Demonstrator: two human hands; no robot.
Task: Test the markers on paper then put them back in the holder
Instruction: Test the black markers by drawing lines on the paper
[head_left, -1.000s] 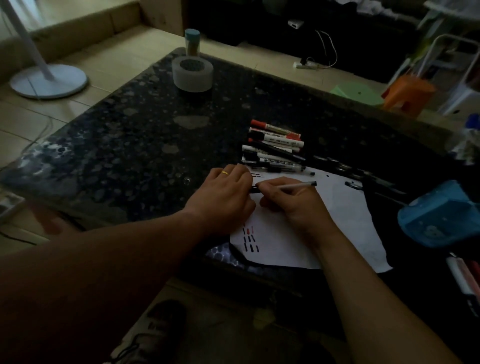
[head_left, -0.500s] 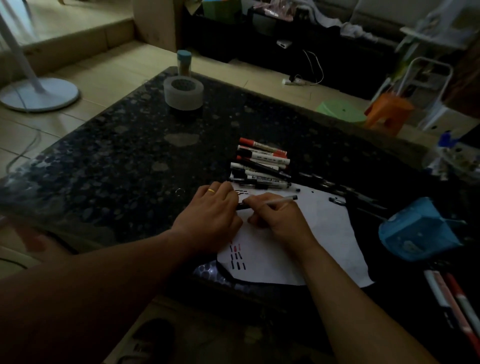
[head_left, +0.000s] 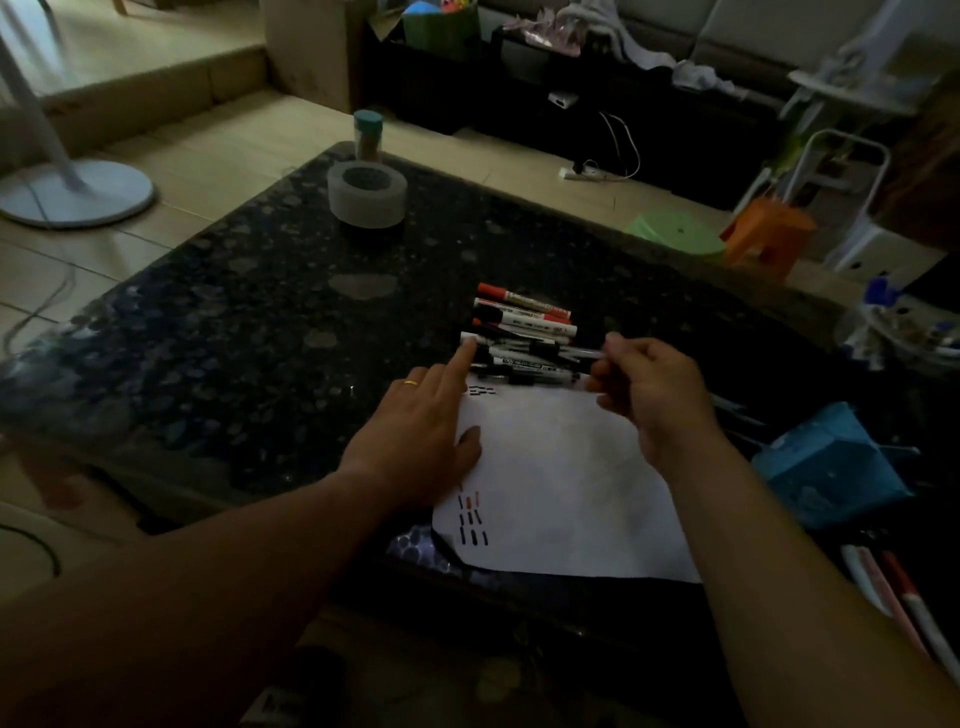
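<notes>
Gold ring on one finger, our left hand (head_left: 423, 434) lies flat at the left edge of the paper (head_left: 566, 488), fingers straight and slack. Its forefinger (head_left: 467, 353) reaches ahead and touches the left end of the row of markers (head_left: 524, 330); it grips nothing. Our right hand (head_left: 647, 397) is curled, and thumb and fingertips pinch a thin marker (head_left: 584, 354) just above the right end of that row. Blur hides whether it is capped.

The row sits just past the far edge of the paper, right in front of both hands. The markers are packed side by side, long axes running left to right and dipping a little to the right, and the held one lies nearly parallel to them. The left hand is nearer the left ends, the right hand nearer the right ends. We judge the next move is either to lay the held marker down with the rest or to draw one out lengthwise.

Short black and red test strokes (head_left: 471, 519) sit near the paper's near left corner. A blue container (head_left: 831, 467), perhaps the holder, lies to the right on the dark speckled table (head_left: 218, 332), well apart from the row. A roll of tape (head_left: 366, 193) stands at the far side
</notes>
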